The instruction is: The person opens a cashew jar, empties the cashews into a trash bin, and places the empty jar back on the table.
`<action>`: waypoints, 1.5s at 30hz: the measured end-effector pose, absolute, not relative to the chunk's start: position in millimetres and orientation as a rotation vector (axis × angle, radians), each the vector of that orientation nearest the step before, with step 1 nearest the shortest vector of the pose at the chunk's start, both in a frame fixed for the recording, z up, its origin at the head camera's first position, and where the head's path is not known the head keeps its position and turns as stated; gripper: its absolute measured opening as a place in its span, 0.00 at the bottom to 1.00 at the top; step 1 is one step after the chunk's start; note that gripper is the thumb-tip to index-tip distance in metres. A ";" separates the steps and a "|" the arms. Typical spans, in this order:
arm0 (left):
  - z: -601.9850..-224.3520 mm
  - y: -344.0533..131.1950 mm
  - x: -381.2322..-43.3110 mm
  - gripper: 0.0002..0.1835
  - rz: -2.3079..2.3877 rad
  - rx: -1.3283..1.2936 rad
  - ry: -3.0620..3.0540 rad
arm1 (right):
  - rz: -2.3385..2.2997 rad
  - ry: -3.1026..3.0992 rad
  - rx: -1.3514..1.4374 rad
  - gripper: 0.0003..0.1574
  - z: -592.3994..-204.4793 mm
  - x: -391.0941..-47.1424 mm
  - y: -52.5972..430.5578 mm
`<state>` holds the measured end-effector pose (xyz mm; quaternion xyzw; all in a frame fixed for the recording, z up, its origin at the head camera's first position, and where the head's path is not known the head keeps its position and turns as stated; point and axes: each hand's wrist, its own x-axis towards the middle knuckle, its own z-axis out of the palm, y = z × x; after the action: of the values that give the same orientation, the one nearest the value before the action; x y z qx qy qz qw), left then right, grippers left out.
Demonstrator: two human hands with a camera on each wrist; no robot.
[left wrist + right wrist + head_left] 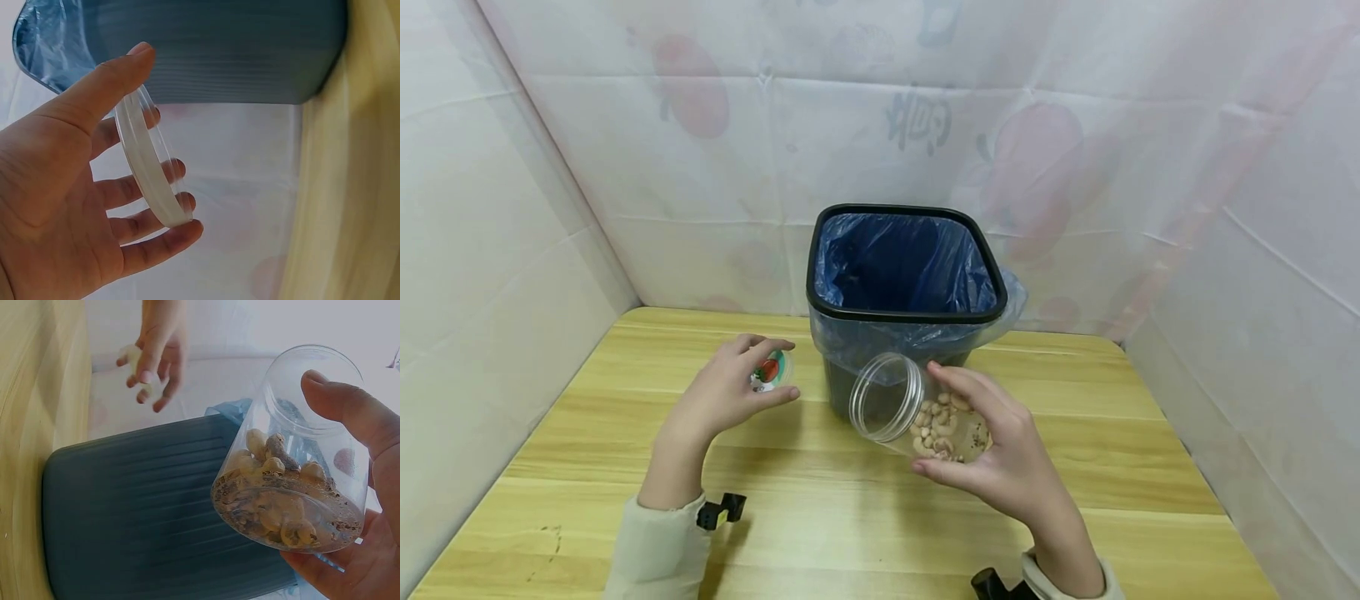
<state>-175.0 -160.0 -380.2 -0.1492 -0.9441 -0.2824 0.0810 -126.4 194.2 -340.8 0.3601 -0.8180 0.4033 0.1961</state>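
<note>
My left hand (726,387) pinches a round jar lid (145,159) by its edge, left of the bin; a red and green picture shows on its top. In my right hand (1000,442) is a clear plastic jar (294,444), gripped round its body. The jar lies tilted almost on its side, its uncapped threaded mouth pointing left in the head view. Cashews and other nuts (936,427) with dark crumbs sit inside it. Just behind the jar stands a dark bin (144,512), lined with a translucent blue bag (913,258).
Under everything lies a wood-grain table (805,533). Pale printed cloth (760,150) hangs behind and along both sides. The bin's black rim (906,317) rises near the table's back edge, with bag plastic folded over it.
</note>
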 end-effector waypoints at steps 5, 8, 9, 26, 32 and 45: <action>-387.7 -162.9 -179.5 0.34 -0.855 -0.417 -2.872 | 1.136 -2.294 1.008 0.60 -340.8 -126.5 194.1; -392.6 -164.4 -182.5 0.35 -0.847 -0.405 -2.892 | 1.127 -2.275 1.020 0.60 -340.8 -126.9 193.9; -394.2 -164.8 -183.4 0.35 -0.848 -0.400 -2.898 | 1.125 -2.270 1.024 0.60 -340.7 -127.1 193.8; -415.7 -173.5 -190.6 0.35 -0.842 -0.324 -3.005 | 1.136 -2.289 1.008 0.60 -340.2 -125.4 193.5; -418.8 -175.5 -191.5 0.34 -0.831 -0.299 -3.058 | 1.131 -2.276 1.018 0.60 -340.0 -125.6 193.3; -424.1 -177.4 -194.1 0.33 -0.819 -0.278 -3.108 | 1.141 -2.315 0.996 0.60 -339.7 -125.6 194.0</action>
<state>-194.1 -177.4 -424.1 -0.0862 -0.9626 -0.2535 -0.0424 -125.6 194.0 -339.7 0.3539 -0.8221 0.4052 0.1864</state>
